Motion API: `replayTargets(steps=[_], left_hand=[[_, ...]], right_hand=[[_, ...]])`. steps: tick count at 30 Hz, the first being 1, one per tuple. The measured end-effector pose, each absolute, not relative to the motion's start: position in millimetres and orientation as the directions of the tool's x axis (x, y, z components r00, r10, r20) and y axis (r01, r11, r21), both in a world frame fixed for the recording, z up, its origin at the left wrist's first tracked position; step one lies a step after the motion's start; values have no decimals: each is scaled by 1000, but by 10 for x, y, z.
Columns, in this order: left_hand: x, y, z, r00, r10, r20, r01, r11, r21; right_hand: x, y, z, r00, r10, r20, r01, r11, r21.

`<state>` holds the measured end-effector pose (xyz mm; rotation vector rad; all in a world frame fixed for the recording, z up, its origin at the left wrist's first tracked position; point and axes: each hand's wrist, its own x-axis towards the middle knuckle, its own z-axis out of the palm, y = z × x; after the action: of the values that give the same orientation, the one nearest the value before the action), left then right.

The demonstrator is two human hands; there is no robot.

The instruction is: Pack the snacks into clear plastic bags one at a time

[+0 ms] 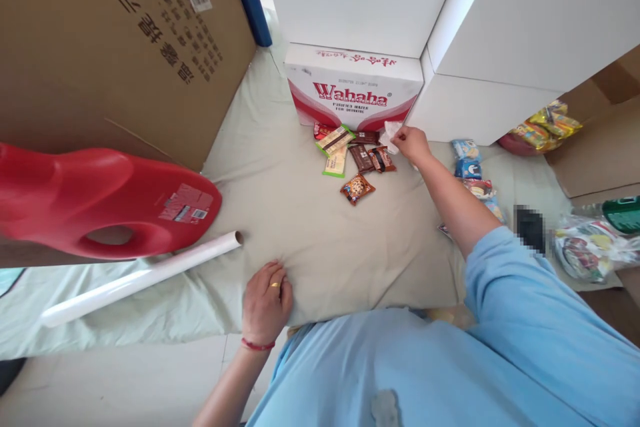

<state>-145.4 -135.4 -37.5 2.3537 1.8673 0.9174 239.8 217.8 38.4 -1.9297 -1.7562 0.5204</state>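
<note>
Pinching small white crinkled packet [389,141] with bare right hand [414,145], before right end of red-and-white cardboard carton [353,92] | resting bare left hand [266,305] well before carton, unclear in grip | best squeezed lightly, without nudging brown plastic-wrapped snacks [361,158] before carton

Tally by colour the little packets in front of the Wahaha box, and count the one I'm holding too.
Red packet, partly hidden: 1
Green-edged packets: 2
Dark brown packets: 2
Lighter brown packets: 2
White packet, in your right hand: 1
Total in sight: 8
</note>
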Motion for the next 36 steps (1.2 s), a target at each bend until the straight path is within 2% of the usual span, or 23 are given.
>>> replayTargets(steps=[3, 5, 7, 9, 12, 14, 18, 22, 25, 28, 31, 33, 36], left_hand=[[-1465, -1348, -376, 116, 889, 443, 884, -296, 361], [-1480, -1356, -379, 113, 890, 441, 879, -296, 373], [-1487, -1372, -371, 103, 891, 443, 866, -299, 401], [-1460, -1383, -331, 64, 888, 456, 847, -289, 446], [-1284, -1334, -191, 1, 895, 446, 800, -268, 537], [-1049, -1234, -60, 45, 911, 410, 729, -311, 609], [-385, -943, 177, 242, 892, 382, 536, -451, 713], [194, -740, 257, 494, 736, 463, 371, -660, 653], [372, -703, 219, 512, 721, 467, 331, -667, 667], [354, -723, 139, 449, 831, 329, 295, -485, 823], [282, -770, 39, 315, 946, 73, 217, -147, 965], [259, -805, -17, 238, 968, -83, 140, 51, 989], [263, -833, -49, 206, 957, -204, 27, 203, 979]], right_hand=[[2442, 1847, 579, 152, 988, 14, 467, -59, -882], [2460, 1468, 660, 117, 990, -80, 138, -96, -986], [2460, 1005, 657, 55, 984, -171, -153, -161, -975], [2449, 526, 565, -2, 965, -263, -357, -246, -901], [2437, -93, 337, -16, 922, -388, -544, -334, -770], [2442, -390, 196, -10, 887, -462, -616, -370, -696], [2451, -707, 69, -75, 826, -559, -660, -461, -592], [2394, -775, 106, -143, 784, -604, -663, -529, -529], [2347, -777, 141, -165, 781, -602, -652, -545, -528], [2328, -807, 145, -167, 820, -548, -612, -522, -594], [2296, -870, 126, -139, 896, -423, -510, -430, -745], [2249, -909, 100, -132, 934, -332, -354, -357, -865], [2168, -931, 40, -162, 954, -254, -104, -272, -957]])
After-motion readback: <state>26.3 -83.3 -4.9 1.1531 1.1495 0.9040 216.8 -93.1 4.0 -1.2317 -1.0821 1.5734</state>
